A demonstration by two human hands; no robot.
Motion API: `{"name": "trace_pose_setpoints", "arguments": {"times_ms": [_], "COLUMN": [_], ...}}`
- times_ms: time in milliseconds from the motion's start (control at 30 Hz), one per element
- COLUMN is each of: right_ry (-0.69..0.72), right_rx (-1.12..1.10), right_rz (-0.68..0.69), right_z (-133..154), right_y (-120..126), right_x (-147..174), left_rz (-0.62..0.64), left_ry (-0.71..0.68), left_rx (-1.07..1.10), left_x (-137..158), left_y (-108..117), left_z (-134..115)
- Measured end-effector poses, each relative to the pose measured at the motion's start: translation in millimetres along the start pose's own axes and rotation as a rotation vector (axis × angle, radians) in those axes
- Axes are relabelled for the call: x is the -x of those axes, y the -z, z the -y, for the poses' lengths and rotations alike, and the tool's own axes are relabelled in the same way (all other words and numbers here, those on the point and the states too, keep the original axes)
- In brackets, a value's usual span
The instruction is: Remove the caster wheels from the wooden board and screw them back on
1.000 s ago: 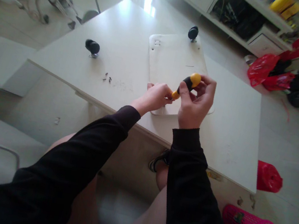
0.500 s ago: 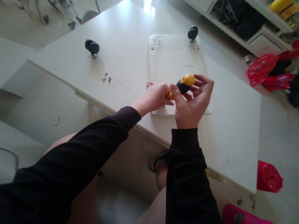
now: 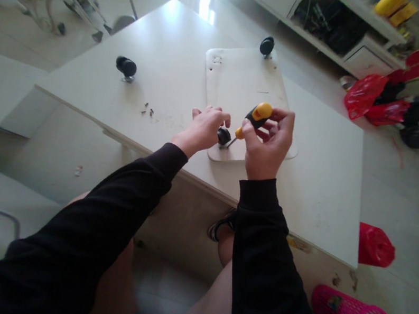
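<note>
Past my black sleeves [image 3: 264, 214], my right hand [image 3: 270, 143] was closed about the handle of the driver [image 3: 259, 114], thumb low along the grip. My left hand [image 3: 204, 126] was loosely curled, fingers part open beside the near caster [image 3: 223, 137]; whether it had any hold there I couldn't tell. That caster stood wheel up on the near-left corner of the board [image 3: 242, 82], which lay flat on the bench [image 3: 321, 186]. The driver leaned, its shaft slanting down to the caster's metal plate, though I couldn't make out whether the tip sat in a screw head. At that tilt, I judged, the tip could slip out and scrape the plate or chew up a screw, and with my left hand so loose the caster might twist under the turning; a hard shove could slide the board too. The caster looked black and rounded over its small shiny plate, the driver yellow and black with a thin metal shaft. Left of the board lay a few small dark screws [image 3: 146, 110], and a little beyond them stood a loose caster [image 3: 127, 66]. The board's far-left corner showed bare holes; at its far-right corner rose the far caster [image 3: 267, 45].
</note>
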State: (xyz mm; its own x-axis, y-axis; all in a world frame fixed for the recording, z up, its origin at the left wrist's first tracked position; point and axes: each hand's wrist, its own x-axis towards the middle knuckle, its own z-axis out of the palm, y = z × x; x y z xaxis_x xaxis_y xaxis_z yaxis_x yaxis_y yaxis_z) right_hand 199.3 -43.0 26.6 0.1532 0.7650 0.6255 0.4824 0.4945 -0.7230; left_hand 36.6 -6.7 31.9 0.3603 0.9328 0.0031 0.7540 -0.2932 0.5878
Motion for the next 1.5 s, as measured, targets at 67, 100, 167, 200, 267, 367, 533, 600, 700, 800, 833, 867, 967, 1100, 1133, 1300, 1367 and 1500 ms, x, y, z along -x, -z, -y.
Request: {"name": "trace_pose_setpoints", "arguments": {"times_ms": [67,100,167,200,267,367,533,600,700,800,833,867,967,1100,1133,1300,1367,1500], "right_ry": [0.005,0.010,0.020,0.020,0.006,-0.006,0.052,0.064,0.088,0.099,0.092,0.080,0.036,0.026,0.033,0.110,0.148,0.166], "right_rx": [0.000,0.004,0.014,0.015,0.002,-0.015,0.073,0.098,0.125,0.123,0.119,0.117,0.114,0.042,0.035,0.113,0.143,0.119], "right_rz": [-0.011,-0.017,-0.022,-0.021,-0.021,-0.017,0.016,0.032,0.060,0.060,0.049,0.035,-0.014,-0.055,-0.048,-0.031,-0.043,-0.041], "right_z": [0,0,0,1,1,3,7,11,18,24,24,25,25,26,26,29,30,29], "right_y": [0,0,0,0,1,3,7,8,8,8,8,8,7,6,6,7,7,7], "right_x": [0,0,0,0,-1,-2,-1,-1,-1,-2,-2,-2,-2,-2,-2,-4,-5,-4], "left_rz": [-0.032,-0.039,-0.029,-0.019,-0.006,0.004,0.015,0.015,0.022,0.033,0.033,0.033,0.042,0.090,0.102,0.091,0.097,0.109], "left_ry": [0.032,0.051,0.082,0.091,0.097,0.098,0.064,0.048,-0.016,-0.089,-0.103,-0.114,-0.133,-0.146,-0.151,-0.143,-0.116,-0.108], "left_rx": [-0.013,-0.017,-0.011,-0.002,0.021,0.046,0.075,0.096,0.102,0.062,0.047,0.033,-0.011,-0.078,-0.094,-0.145,-0.170,-0.219], "left_x": [-1,-2,-3,-4,-5,-5,-2,0,2,1,1,1,0,2,2,0,-2,-7], "left_y": [0,0,-2,-3,-5,-6,-4,-3,-3,-7,-9,-10,-14,-16,-17,-27,-32,-37], "left_z": [0,1,2,3,5,6,2,0,-1,2,3,4,6,4,3,-2,-4,-6]}}
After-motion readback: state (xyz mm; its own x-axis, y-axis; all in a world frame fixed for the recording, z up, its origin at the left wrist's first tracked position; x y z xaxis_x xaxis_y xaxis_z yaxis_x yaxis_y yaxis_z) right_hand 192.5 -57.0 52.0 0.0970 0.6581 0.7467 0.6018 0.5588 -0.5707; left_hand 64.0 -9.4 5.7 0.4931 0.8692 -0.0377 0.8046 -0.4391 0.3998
